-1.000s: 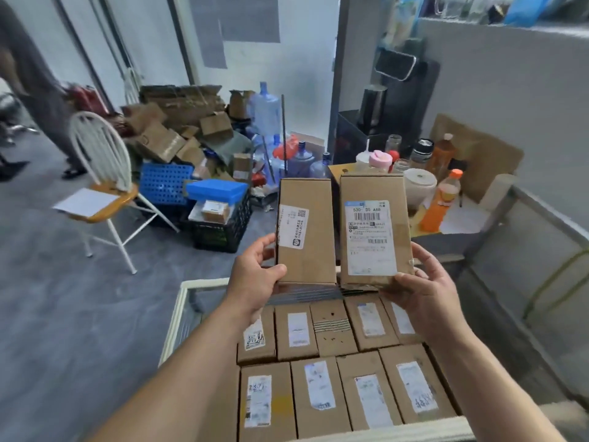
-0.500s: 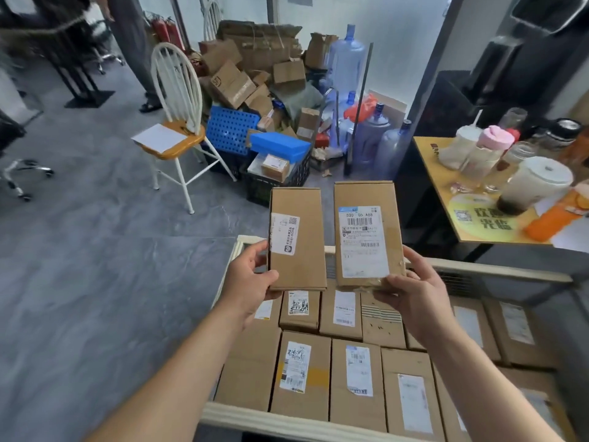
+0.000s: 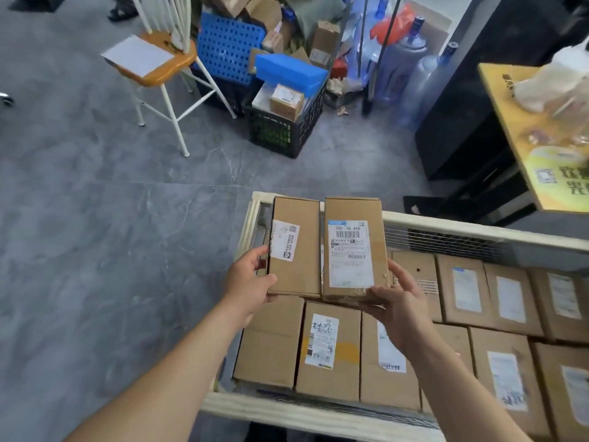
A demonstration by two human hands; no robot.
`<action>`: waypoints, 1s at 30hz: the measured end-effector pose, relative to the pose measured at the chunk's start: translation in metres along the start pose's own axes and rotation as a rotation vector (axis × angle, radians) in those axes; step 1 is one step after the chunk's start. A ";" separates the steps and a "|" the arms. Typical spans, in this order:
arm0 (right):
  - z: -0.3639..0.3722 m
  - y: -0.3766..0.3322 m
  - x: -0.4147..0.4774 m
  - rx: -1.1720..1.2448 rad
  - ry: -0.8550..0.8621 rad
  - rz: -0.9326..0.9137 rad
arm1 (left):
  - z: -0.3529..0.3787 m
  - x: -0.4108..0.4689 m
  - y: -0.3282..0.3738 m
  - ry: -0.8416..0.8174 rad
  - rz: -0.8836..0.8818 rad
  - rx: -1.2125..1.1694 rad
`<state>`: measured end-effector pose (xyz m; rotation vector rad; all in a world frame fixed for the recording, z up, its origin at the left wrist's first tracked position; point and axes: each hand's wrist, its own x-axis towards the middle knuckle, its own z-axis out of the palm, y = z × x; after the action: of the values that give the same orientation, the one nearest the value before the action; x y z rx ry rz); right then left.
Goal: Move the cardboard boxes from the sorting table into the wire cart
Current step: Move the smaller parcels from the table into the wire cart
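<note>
I hold two flat cardboard boxes side by side over the far left corner of the wire cart (image 3: 446, 222). My left hand (image 3: 247, 283) grips the left box (image 3: 302, 266) by its near left edge, thumb on top. The right box (image 3: 350, 215), with a large white shipping label, is gripped at its near right corner by my right hand (image 3: 400, 306). Both boxes hover just above several labelled cardboard boxes (image 3: 328, 349) packed flat in rows inside the cart.
The cart has a cream frame and wire mesh sides. Beyond it on the grey floor stand a black crate (image 3: 280, 132) with a blue box, a white chair (image 3: 162, 62), water jugs (image 3: 398, 68) and a pile of cartons. A yellow table (image 3: 522, 148) is at right.
The view has tilted down and the two held boxes have dropped lower, from above the cart's rim to just over the packed boxes at its far left corner.
</note>
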<state>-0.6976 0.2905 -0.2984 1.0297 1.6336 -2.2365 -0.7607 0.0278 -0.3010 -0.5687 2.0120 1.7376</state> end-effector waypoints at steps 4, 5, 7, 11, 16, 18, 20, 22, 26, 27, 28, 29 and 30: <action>-0.009 0.036 0.032 -0.021 0.036 0.102 | 0.009 0.027 -0.036 0.016 -0.071 0.018; -0.012 0.044 0.042 -0.028 0.049 0.121 | 0.012 0.034 -0.045 0.020 -0.087 0.034; -0.016 0.060 0.064 -0.033 0.074 0.157 | 0.019 0.052 -0.063 0.033 -0.103 0.070; -0.017 0.089 0.108 -0.083 0.095 0.201 | 0.033 0.089 -0.096 0.101 -0.137 0.108; -0.010 0.120 0.154 -0.108 0.110 0.238 | 0.041 0.134 -0.132 0.185 -0.161 0.144; -0.005 0.131 0.171 -0.094 0.100 0.246 | 0.042 0.152 -0.145 0.214 -0.160 0.167; 0.000 0.142 0.184 -0.072 0.103 0.256 | 0.042 0.166 -0.154 0.227 -0.154 0.191; 0.004 0.150 0.195 -0.063 0.110 0.264 | 0.041 0.178 -0.162 0.240 -0.134 0.231; 0.011 0.164 0.212 -0.131 0.142 0.263 | 0.036 0.197 -0.171 0.275 -0.103 0.358; 0.012 0.166 0.214 -0.182 0.142 0.254 | 0.036 0.199 -0.172 0.268 -0.103 0.387; 0.012 0.168 0.216 -0.235 0.134 0.241 | 0.037 0.200 -0.171 0.259 -0.111 0.401; 0.012 0.168 0.216 -0.286 0.119 0.229 | 0.037 0.201 -0.170 0.250 -0.121 0.401; 0.012 0.168 0.215 -0.336 0.100 0.218 | 0.038 0.201 -0.169 0.238 -0.128 0.400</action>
<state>-0.7742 0.2685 -0.5602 1.1751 1.7626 -1.7255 -0.8311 0.0355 -0.5564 -0.7743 2.3443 1.1920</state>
